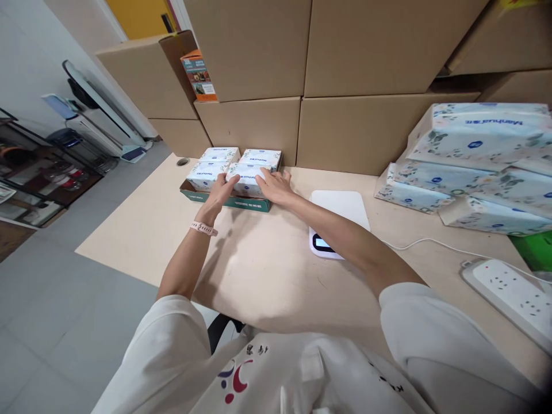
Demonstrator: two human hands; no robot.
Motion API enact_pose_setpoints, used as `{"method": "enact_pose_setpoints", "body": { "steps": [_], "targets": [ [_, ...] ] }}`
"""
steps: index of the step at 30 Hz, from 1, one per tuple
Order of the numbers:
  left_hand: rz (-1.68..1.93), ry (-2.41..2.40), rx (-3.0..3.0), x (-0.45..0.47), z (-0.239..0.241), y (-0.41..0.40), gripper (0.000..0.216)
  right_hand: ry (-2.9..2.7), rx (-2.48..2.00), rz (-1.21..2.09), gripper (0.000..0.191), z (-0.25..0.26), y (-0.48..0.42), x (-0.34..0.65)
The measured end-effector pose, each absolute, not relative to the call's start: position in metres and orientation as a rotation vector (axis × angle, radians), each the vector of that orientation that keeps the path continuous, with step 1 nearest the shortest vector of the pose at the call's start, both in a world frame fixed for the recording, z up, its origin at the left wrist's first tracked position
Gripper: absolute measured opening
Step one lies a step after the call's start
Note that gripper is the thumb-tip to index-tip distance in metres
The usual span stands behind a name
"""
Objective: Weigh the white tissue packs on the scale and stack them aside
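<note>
A shallow green cardboard tray (241,202) sits at the far left of the desk and holds several white tissue packs. My left hand (221,192) lies on the near right pack (246,175), fingers stretched over its left end. My right hand (276,187) rests flat against the same pack's right end, fingers spread. Both hands press on this pack from either side; neither lifts it. Two more packs (261,157) lie behind it and one (204,174) lies to its left.
A white scale (340,207) with a lit display stands just right of the tray. A heap of tissue packs (478,167) fills the right side. A power strip (513,293) and its cable lie near right. Stacked cardboard boxes (345,86) wall the desk's back.
</note>
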State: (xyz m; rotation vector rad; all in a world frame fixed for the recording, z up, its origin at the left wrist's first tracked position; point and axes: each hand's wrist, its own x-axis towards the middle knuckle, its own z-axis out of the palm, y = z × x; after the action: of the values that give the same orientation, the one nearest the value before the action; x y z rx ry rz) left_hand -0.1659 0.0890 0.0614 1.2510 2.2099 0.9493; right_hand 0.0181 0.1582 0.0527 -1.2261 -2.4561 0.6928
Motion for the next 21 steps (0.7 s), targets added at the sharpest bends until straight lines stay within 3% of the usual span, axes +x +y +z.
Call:
{"method": "enact_pose_setpoints", "body": {
  "steps": [8, 10, 13, 17, 21],
  "targets": [
    [1.622, 1.378, 1.416, -0.119, 0.108, 0.039, 0.061, -2.099, -1.004, 0.666, 0.066, 0.097, 0.151, 0.077],
    [1.584, 1.209, 1.504, -0.092, 0.118, 0.024, 0.058, -2.042, -0.931, 0.610, 0.068, 0.109, 0.140, 0.117],
    [1.408, 1.052, 1.545, -0.049, 0.116, 0.008, 0.071, -1.995, -0.992, 0.582, 0.066, 0.117, 0.113, 0.179],
    [1.148, 0.950, 1.492, -0.008, 0.088, 0.011, 0.092, -1.881, -1.258, 0.603, 0.061, 0.105, 0.082, 0.238],
    [1.061, 0.889, 1.417, 0.013, 0.058, 0.028, 0.099, -1.826, -1.449, 0.665, 0.065, 0.077, 0.076, 0.262]
  ]
}}
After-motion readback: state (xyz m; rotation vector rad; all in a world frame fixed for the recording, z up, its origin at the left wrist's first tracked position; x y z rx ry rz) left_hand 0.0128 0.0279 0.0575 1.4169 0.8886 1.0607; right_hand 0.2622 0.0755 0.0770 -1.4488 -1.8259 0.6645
